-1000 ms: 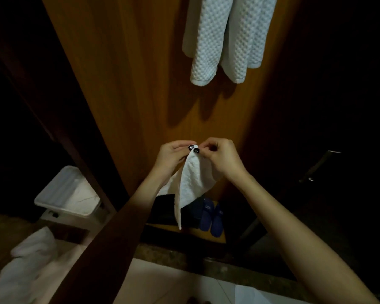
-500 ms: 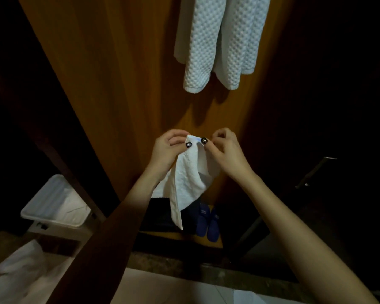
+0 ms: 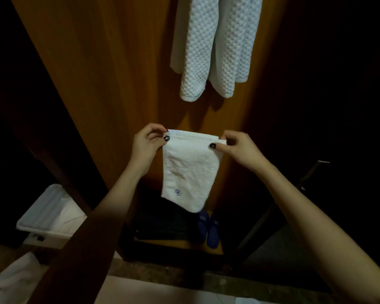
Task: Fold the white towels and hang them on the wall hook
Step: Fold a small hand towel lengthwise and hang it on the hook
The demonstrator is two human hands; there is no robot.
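The left hand (image 3: 148, 143) and right hand (image 3: 239, 148) each pinch a top corner of the small white towel (image 3: 189, 172), which hangs flat before the wooden panel (image 3: 110, 73). If either light fingertip pinch slipped, that corner would likely drop and skew the fold.

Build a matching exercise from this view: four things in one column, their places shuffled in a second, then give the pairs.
Things
1. small smooth white towel
2. white waffle-weave towel
3. dark blue slippers
4. white ribbed box

Places
A. on the low ledge under the wooden panel
B. pinched at its top corners by the left hand and right hand
C. hanging high against the panel
D. low at the far left

Pairs: 1-B, 2-C, 3-A, 4-D
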